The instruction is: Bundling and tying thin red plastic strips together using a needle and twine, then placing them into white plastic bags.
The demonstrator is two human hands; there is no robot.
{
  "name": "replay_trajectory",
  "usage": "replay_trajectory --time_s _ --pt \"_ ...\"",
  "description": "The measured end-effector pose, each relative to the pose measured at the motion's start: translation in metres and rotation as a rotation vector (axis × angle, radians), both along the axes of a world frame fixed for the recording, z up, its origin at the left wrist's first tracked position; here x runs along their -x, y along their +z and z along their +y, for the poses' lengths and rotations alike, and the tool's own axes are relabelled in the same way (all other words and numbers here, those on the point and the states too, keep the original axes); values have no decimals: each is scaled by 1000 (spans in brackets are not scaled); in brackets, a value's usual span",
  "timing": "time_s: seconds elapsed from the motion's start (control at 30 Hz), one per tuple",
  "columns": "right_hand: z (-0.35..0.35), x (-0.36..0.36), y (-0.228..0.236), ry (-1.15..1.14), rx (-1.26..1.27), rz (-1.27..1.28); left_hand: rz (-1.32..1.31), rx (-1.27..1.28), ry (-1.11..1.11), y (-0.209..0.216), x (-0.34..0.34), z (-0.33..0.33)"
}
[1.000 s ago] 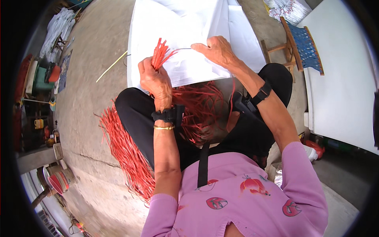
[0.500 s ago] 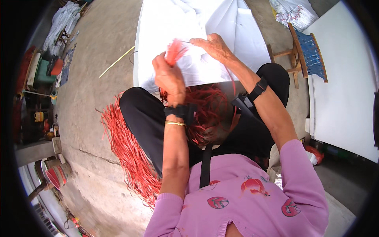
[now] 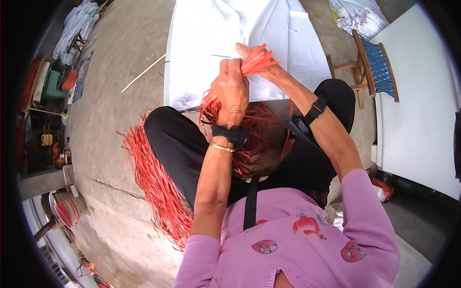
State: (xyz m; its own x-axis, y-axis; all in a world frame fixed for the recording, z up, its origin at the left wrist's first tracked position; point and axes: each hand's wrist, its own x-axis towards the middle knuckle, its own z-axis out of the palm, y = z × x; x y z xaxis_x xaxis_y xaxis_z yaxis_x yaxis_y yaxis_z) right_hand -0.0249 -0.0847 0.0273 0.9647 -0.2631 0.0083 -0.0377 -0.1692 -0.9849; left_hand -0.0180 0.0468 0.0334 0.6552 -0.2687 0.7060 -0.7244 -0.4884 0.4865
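My left hand is closed round a bundle of thin red strips. The cut ends fan out above the fist to the right, and the lengths trail below it toward my lap. Behind the fanned ends is my right hand, its thumb stretched out and apart from the strips; its other fingers are mostly hidden. A thin dark rod lies on the white sheet, left of the bundle's tips. More loose red strips hang between my knees, below the sheet's near edge.
A long heap of red strips lies beside my left leg. A yellow-green stick rests on the concrete floor. On the right stand a wooden stool with a blue woven seat and a large white panel.
My left hand has moved right with the bundle and turned its ends rightward. My right hand no longer holds the thin rod and has come down behind the strips.
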Motion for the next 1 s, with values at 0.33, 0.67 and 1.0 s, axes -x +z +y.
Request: replay_trajectory --time_s 0.33,0.67,1.0 --pt "0 9 25 -64 536 -51 266 36 319 -10 -21 29" --pt "-7 1 1 2 938 -248 100 190 282 -3 -10 0" --pt "-2 8 19 -196 355 73 812 814 -269 -1 -1 12"
